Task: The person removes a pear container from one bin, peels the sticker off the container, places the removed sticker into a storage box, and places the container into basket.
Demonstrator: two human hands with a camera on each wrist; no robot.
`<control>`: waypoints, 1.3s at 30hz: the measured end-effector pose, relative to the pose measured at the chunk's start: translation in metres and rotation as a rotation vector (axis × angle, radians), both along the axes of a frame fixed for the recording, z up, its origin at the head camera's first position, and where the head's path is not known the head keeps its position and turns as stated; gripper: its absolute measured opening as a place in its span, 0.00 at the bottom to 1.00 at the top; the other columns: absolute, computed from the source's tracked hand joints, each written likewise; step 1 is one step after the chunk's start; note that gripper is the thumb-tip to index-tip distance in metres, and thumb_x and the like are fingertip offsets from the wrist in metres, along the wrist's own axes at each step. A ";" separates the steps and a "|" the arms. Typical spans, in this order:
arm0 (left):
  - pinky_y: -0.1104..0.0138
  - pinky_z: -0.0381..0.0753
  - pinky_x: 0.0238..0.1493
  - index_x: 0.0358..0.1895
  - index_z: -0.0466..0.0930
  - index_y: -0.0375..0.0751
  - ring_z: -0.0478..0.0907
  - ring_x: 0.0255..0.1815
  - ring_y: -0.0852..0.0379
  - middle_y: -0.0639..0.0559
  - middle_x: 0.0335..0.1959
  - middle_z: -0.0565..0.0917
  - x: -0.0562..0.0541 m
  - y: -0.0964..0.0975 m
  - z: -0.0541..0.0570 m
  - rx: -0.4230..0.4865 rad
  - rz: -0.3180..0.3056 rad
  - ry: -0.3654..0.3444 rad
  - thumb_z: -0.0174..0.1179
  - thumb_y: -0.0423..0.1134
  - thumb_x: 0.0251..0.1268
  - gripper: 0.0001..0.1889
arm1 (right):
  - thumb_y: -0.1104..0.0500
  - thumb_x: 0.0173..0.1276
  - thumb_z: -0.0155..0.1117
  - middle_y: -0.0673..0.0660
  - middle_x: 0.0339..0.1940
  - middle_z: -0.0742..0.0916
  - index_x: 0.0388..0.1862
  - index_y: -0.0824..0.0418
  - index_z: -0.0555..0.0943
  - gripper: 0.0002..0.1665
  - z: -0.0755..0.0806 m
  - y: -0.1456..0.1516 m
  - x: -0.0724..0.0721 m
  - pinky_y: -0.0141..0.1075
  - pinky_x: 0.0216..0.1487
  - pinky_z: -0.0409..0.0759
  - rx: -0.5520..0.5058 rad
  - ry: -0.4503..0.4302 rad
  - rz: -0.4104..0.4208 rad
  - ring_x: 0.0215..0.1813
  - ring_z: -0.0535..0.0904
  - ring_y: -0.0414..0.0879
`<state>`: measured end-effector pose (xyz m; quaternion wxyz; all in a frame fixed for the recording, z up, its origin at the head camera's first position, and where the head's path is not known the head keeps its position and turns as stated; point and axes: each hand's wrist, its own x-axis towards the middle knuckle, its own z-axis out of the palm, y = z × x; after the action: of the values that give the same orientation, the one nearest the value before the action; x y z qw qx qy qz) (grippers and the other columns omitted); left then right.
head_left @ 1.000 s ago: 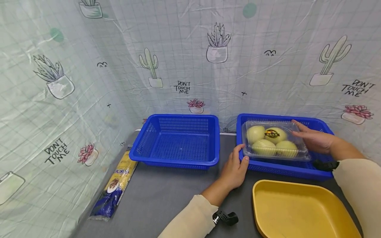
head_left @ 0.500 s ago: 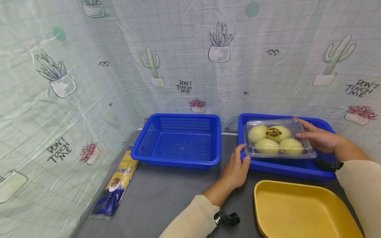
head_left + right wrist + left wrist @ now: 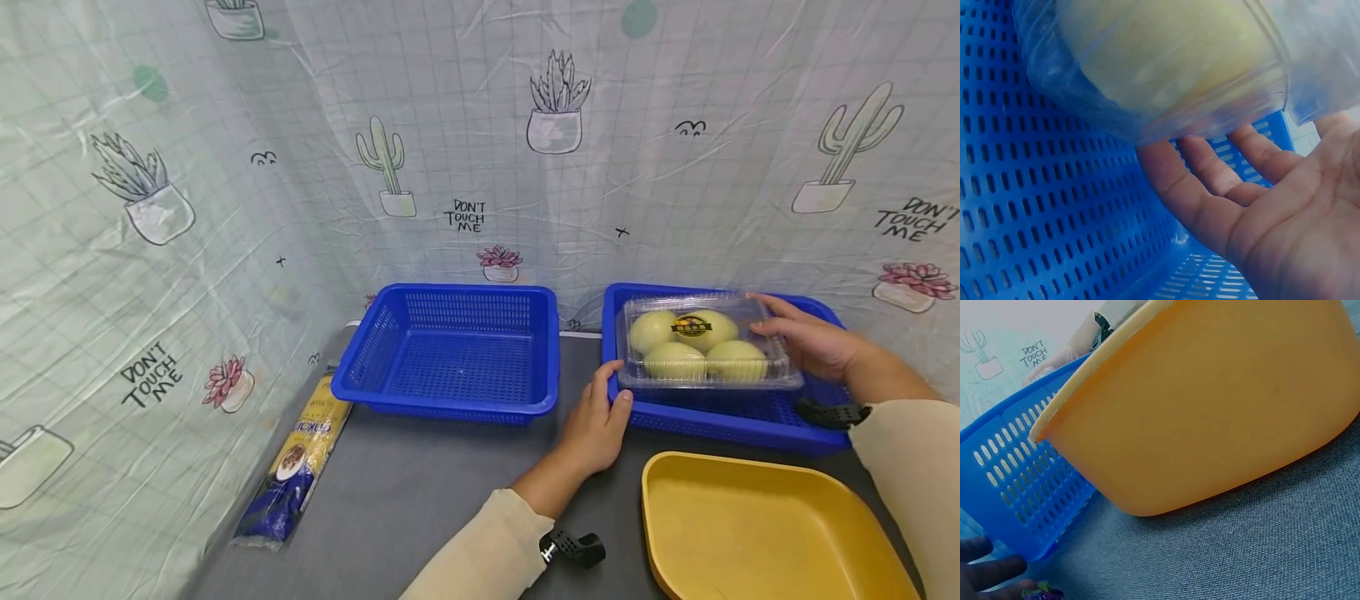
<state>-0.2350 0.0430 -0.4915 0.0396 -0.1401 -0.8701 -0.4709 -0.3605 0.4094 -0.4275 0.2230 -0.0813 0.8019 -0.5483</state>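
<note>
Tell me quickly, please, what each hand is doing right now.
Left hand: at the edge of the right-hand blue basket; whether it grips cannot be told.
Right hand: holding the clear fruit box by its right end.

Left basket [image 3: 450,367] is wide open. Fruit box [image 3: 701,346] blocks left end of right basket [image 3: 723,423], yellow tray [image 3: 765,533] crowds its front edge.
</note>
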 end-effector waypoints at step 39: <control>0.38 0.60 0.79 0.83 0.65 0.52 0.53 0.86 0.41 0.42 0.87 0.55 0.002 -0.001 0.033 0.117 0.041 0.010 0.44 0.58 0.87 0.30 | 0.56 0.89 0.38 0.33 0.71 0.72 0.87 0.30 0.51 0.34 0.032 0.018 0.043 0.38 0.61 0.82 -0.240 0.159 0.009 0.62 0.76 0.33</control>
<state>-0.2335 0.0423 -0.4582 0.0616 -0.1220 -0.8436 -0.5194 -0.3178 0.4270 -0.3959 0.1499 -0.1540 0.7454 -0.6310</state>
